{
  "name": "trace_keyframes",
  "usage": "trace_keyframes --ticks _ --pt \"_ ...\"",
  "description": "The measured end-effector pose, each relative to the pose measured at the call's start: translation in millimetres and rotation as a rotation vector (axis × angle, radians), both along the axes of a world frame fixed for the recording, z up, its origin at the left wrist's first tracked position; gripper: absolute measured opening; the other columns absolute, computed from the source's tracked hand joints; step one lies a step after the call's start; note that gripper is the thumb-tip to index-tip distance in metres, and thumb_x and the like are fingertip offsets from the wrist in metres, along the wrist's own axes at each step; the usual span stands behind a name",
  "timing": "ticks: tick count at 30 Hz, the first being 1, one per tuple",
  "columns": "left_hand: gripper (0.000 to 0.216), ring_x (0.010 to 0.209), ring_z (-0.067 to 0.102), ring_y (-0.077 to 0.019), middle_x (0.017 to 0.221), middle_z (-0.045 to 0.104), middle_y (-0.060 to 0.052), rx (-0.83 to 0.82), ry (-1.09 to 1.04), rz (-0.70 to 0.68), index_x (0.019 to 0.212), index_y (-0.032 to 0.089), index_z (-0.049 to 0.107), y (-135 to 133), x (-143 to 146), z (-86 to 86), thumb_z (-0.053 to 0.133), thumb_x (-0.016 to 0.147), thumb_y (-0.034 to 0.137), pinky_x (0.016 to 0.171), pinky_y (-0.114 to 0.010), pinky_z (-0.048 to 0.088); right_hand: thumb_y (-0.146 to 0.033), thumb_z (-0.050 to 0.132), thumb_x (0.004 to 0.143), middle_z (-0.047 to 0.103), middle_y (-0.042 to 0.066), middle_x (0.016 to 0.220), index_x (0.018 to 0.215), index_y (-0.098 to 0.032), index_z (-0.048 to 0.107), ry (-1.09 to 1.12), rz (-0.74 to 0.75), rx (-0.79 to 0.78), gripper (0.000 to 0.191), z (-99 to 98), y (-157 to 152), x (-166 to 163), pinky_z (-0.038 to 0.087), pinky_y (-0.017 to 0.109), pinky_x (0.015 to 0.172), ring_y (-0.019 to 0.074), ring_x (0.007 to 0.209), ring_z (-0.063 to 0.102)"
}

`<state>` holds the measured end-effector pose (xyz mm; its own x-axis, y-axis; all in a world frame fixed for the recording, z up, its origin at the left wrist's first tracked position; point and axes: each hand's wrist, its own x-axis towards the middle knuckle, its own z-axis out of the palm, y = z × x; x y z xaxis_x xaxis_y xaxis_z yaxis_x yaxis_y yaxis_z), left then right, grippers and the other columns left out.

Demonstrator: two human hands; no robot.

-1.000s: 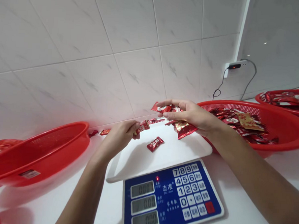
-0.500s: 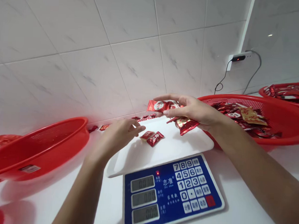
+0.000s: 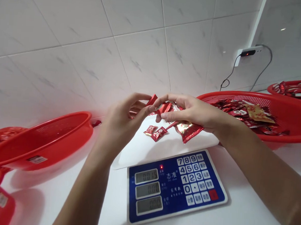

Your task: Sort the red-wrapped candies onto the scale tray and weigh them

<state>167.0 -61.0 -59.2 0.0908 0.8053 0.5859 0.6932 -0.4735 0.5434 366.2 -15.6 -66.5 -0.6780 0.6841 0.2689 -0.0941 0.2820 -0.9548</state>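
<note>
Several red and gold wrapped candy packets are gripped in my right hand, above the white weighing pan. My left hand meets it at the fingertips, pinching a small red candy packet between thumb and fingers. Two small red packets lie side by side on the pan below. In front of the pan is the scale's blue panel, with a number keypad and three displays; the top one seems to read 0.015. My right fingers partly hide the packets they hold.
At right stands a red plastic basket with a pile of packets, and another filled red basket behind it. Several red baskets line the left side. A tiled wall rises behind, with a power strip and cables.
My left hand has moved up and right to my right hand and now pinches a red packet there. The top display's reading has risen. The view has shifted slightly.
</note>
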Motion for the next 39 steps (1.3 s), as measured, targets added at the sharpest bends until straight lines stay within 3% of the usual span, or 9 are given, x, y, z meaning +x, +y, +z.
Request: trace_keyframes --ticks 8,14,18,21,24,26,31,35,39 --pt "0.021 0.081 0.073 -0.0188 0.088 0.078 -0.002 -0.007 0.087 0.003 0.109 0.021 0.071 1 4 -3.0 0.068 0.089 0.028 0.075 -0.029 0.058 -0.014 0.071 0.088 0.068 0.003 0.101 0.119 -0.021 0.069 -0.056 -0.038 0.016 0.031 -4.1 4 -2 0.056 0.02 0.067 0.0114 0.078 0.067" --pt "0.046 0.08 0.07 -0.0169 0.093 0.075 -0.001 0.024 0.126 -0.029 0.13 0.025 0.065 2 -2 -1.2 0.07 0.084 0.023 0.075 -0.028 0.057 -0.015 0.067 0.094 0.069 0.001 0.084 0.124 -0.021 0.065 -0.041 0.027 -0.088 0.031 -3.1 3 -2 0.053 0.016 0.055 0.0101 0.068 0.068" --pt "0.03 0.086 0.07 -0.0199 0.104 0.076 -0.006 -0.019 0.164 -0.071 0.111 0.021 0.076 6 -9 -0.3 0.064 0.084 0.028 0.079 -0.032 0.056 -0.015 0.067 0.093 0.07 0.002 0.087 0.122 -0.018 0.065 0.009 0.107 -0.176 0.029 -6.7 10 -3 0.049 0.014 0.048 0.0059 0.056 0.062" --pt "0.024 0.08 0.068 -0.0203 0.091 0.077 -0.006 -0.018 0.164 0.002 0.093 0.02 0.078 9 -11 0.0 0.063 0.084 0.036 0.073 -0.032 0.052 -0.02 0.067 0.095 0.07 0.003 0.091 0.12 -0.019 0.065 0.019 0.094 -0.203 0.026 -7.1 11 -3 0.045 0.014 0.043 0.0055 0.054 0.061" --pt "0.032 0.073 0.065 -0.02 0.076 0.074 -0.004 -0.072 0.173 0.051 0.081 0.021 0.076 9 -11 2.4 0.061 0.085 0.048 0.068 -0.031 0.049 -0.03 0.064 0.099 0.071 0.004 0.092 0.119 -0.019 0.066 -0.016 0.056 -0.172 0.023 -6.2 10 -5 0.045 0.015 0.044 0.0077 0.058 0.064" --pt "0.038 0.073 0.065 -0.0207 0.074 0.074 -0.004 -0.122 0.195 0.063 0.079 0.021 0.075 8 -11 4.7 0.058 0.087 0.054 0.069 -0.032 0.048 -0.027 0.062 0.1 0.071 0.004 0.088 0.112 -0.017 0.069 -0.058 -0.031 -0.119 0.017 -6.7 11 -7 0.048 0.017 0.051 0.009 0.063 0.065" --pt "0.042 0.078 0.067 -0.0237 0.08 0.076 -0.006 -0.22 0.234 0.051 0.079 0.021 0.074 5 -12 5.7 0.055 0.086 0.057 0.075 -0.035 0.049 -0.029 0.069 0.094 0.067 0.002 0.082 0.088 -0.017 0.07 -0.118 -0.139 0.052 0.013 -11.7 14 -12 0.049 0.02 0.059 0.0108 0.067 0.062" --pt "0.045 0.08 0.066 -0.0238 0.089 0.076 -0.007 -0.223 0.234 0.049 0.086 0.022 0.076 6 -7 0.7 0.055 0.087 0.062 0.073 -0.034 0.049 -0.031 0.071 0.09 0.069 0.004 0.088 0.088 -0.019 0.07 -0.144 -0.237 0.199 0.012 -14.7 16 -12 0.05 0.023 0.064 0.0145 0.075 0.063" --pt "0.044 0.08 0.066 -0.0237 0.101 0.073 -0.009 -0.159 0.272 0.113 0.086 0.023 0.078 11 -6 -2.4 0.059 0.084 0.062 0.073 -0.034 0.047 -0.028 0.067 0.093 0.071 0.006 0.09 0.087 -0.018 0.071 -0.172 -0.258 0.185 0.012 -20.1 19 -16 0.052 0.026 0.074 0.0161 0.083 0.065"
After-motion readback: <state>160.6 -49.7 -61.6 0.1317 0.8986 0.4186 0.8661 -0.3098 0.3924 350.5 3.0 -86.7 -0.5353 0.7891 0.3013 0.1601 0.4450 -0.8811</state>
